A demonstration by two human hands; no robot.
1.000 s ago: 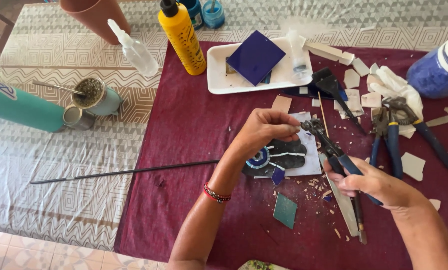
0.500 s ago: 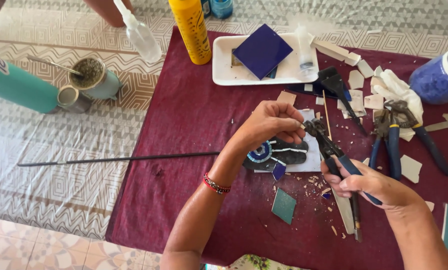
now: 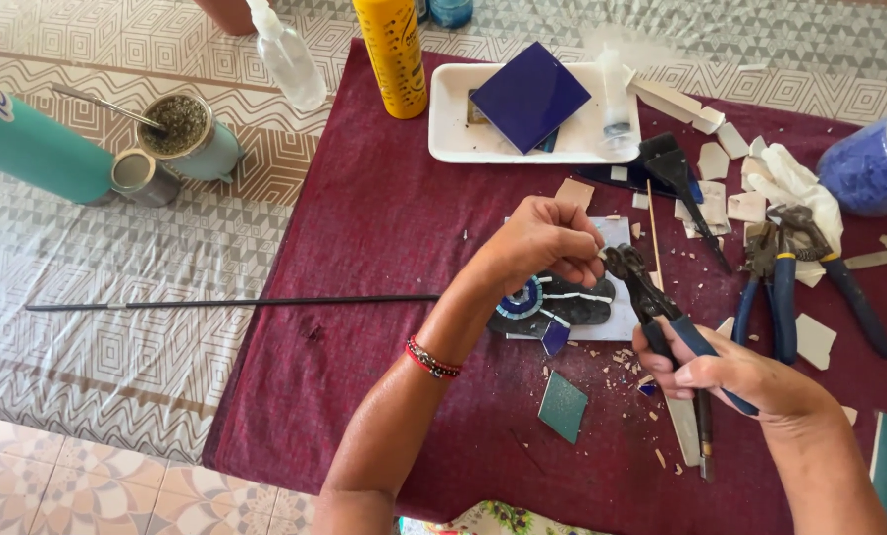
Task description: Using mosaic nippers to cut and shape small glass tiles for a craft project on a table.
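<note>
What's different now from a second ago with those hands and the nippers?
Little changed. The left hand has drawn its pinched fingertips closer to the head of the tile nippers, which the right hand still grips by the handles. The mosaic piece, teal tile and white tray stayed put; the camera shifted.

left hand (image 3: 537,243): pinches small piece at nipper head | right hand (image 3: 735,372): grips tile nippers (image 3: 651,297)
</note>
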